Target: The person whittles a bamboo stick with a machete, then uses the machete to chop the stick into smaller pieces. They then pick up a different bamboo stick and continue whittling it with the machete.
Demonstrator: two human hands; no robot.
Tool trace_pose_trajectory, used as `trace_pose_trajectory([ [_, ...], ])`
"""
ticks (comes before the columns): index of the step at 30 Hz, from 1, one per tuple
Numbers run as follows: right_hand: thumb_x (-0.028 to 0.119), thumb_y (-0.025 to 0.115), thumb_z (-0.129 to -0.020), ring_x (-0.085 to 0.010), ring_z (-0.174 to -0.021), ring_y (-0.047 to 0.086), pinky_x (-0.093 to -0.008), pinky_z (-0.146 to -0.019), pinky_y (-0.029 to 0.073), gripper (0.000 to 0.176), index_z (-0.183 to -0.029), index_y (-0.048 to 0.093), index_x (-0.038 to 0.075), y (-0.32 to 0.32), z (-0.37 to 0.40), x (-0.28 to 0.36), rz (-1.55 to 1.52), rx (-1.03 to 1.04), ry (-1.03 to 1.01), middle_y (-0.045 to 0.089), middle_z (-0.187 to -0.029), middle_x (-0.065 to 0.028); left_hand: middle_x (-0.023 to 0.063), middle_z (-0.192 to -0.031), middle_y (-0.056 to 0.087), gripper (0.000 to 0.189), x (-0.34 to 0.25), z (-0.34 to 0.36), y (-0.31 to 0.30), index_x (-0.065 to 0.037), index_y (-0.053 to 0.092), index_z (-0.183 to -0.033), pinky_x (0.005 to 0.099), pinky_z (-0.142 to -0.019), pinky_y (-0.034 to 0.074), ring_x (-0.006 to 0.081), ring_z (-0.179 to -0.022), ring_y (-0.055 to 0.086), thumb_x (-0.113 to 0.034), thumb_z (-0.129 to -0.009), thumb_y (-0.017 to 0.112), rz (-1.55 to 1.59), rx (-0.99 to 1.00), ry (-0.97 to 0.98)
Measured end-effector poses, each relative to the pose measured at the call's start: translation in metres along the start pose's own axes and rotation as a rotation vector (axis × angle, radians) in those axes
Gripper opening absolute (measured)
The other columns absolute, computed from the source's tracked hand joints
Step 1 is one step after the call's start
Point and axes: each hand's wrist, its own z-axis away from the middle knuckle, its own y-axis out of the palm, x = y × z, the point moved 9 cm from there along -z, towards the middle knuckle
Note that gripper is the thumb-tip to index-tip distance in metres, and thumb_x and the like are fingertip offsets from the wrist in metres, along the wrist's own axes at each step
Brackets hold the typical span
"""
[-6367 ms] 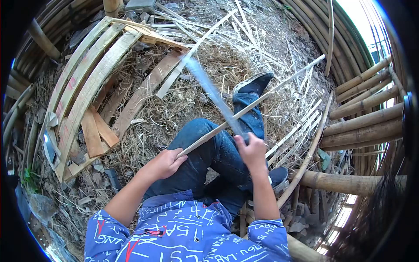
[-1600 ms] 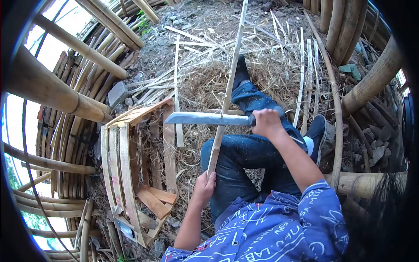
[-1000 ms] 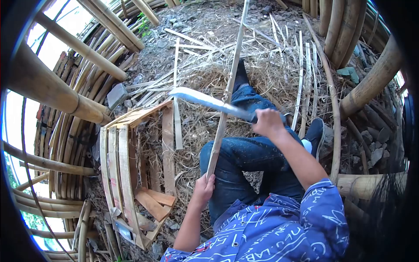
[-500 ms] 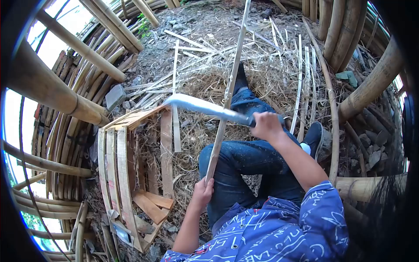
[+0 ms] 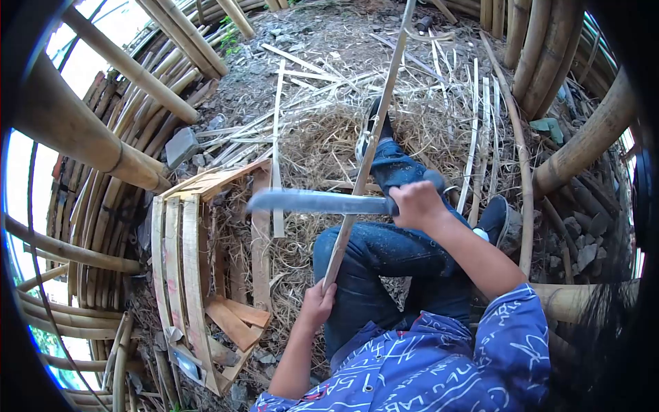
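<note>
My right hand [image 5: 417, 204] is closed around the dark handle of a machete [image 5: 322, 203]. Its long blade points left and crosses a long bamboo strip [image 5: 374, 137], apparently against it. The strip slants from my left knee up past the top of the view. Near its lower end, my left hand [image 5: 320, 302] grips the strip beside my left thigh. I sit with my legs in jeans [image 5: 364, 254] folded under and ahead of the strip. Pale shavings [image 5: 329, 141] cover the ground around my foot.
A slatted wooden crate [image 5: 193, 264] stands at the left, with wood pieces [image 5: 237, 323] in it. Several split bamboo strips [image 5: 475, 137] lie on the ground. Thick bamboo poles [image 5: 583, 144] rise on both sides. A grey block [image 5: 181, 147] lies beyond the crate.
The machete has moved down along the strip toward me, its blade now nearly level. The strip's upper end has shifted right. My left hand stays on its lower end.
</note>
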Motion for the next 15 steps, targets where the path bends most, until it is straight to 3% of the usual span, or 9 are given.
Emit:
trace_pose_trajectory([
  [2, 0.020, 0.063, -0.065, -0.0336, -0.070, 0.068, -0.0404, -0.063, 0.054, 0.016, -0.074, 0.064, 0.007, 0.002, -0.014, -0.037, 0.115, -0.005, 0.058, 0.067, -0.073, -0.0214, -0.0033, -0.062, 0.048, 0.020, -0.009, 0.009, -0.001, -0.005, 0.055, -0.089, 0.0233, -0.046, 0.036, 0.0055, -0.053, 0.044, -0.022, -0.098, 0.050, -0.071, 0.013, -0.006],
  [4, 0.018, 0.060, -0.069, -0.0345, -0.073, 0.068, -0.0417, -0.065, 0.054, 0.017, -0.078, 0.066, 0.004, -0.020, -0.022, -0.101, 0.049, -0.096, 0.396, 0.067, -0.075, -0.0207, 0.0028, -0.059, 0.052, 0.023, -0.017, 0.010, -0.007, 0.000, 0.058, -0.091, 0.0296, -0.051, 0.041, 0.0104, -0.055, 0.050, -0.021, -0.096, 0.053, -0.101, -0.008, 0.023],
  [5, 0.019, 0.061, -0.070, -0.0344, -0.075, 0.068, -0.0426, -0.068, 0.054, 0.018, -0.079, 0.065, 0.004, -0.022, -0.020, -0.120, 0.079, -0.153, 0.465, 0.067, -0.077, -0.0208, 0.0047, -0.060, 0.053, 0.024, -0.030, 0.006, -0.005, 0.000, 0.057, -0.089, 0.0309, -0.052, 0.042, 0.0122, -0.055, 0.052, -0.022, -0.096, 0.053, -0.152, -0.017, 0.053],
  [8, 0.021, 0.063, -0.069, -0.0334, -0.077, 0.069, -0.0420, -0.069, 0.055, 0.019, -0.080, 0.065, 0.005, -0.004, -0.017, -0.103, 0.162, -0.149, 0.427, 0.067, -0.077, -0.0216, 0.0062, -0.060, 0.054, 0.022, -0.014, 0.001, -0.005, 0.000, 0.058, -0.090, 0.0321, -0.053, 0.043, 0.0140, -0.055, 0.053, -0.021, -0.096, 0.054, -0.107, -0.008, 0.007],
  [12, 0.018, 0.062, -0.067, -0.0318, -0.075, 0.069, -0.0419, -0.069, 0.054, 0.016, -0.075, 0.063, 0.004, -0.014, -0.003, -0.009, -0.033, 0.078, 0.128, 0.068, -0.076, -0.0193, 0.0068, -0.061, 0.055, 0.022, -0.018, -0.002, -0.003, 0.001, 0.058, -0.091, 0.0322, -0.054, 0.044, 0.0141, -0.056, 0.053, -0.021, -0.095, 0.054, -0.127, -0.002, 0.062],
  [15, 0.018, 0.062, -0.067, -0.0301, -0.074, 0.069, -0.0416, -0.069, 0.054, 0.015, -0.075, 0.063, 0.006, 0.001, -0.014, -0.014, 0.145, 0.166, 0.032, 0.068, -0.076, -0.0183, 0.0070, -0.061, 0.055, 0.023, -0.006, 0.004, -0.006, 0.001, 0.059, -0.092, 0.0322, -0.055, 0.044, 0.0143, -0.057, 0.054, -0.021, -0.095, 0.054, -0.137, 0.002, 0.049],
])
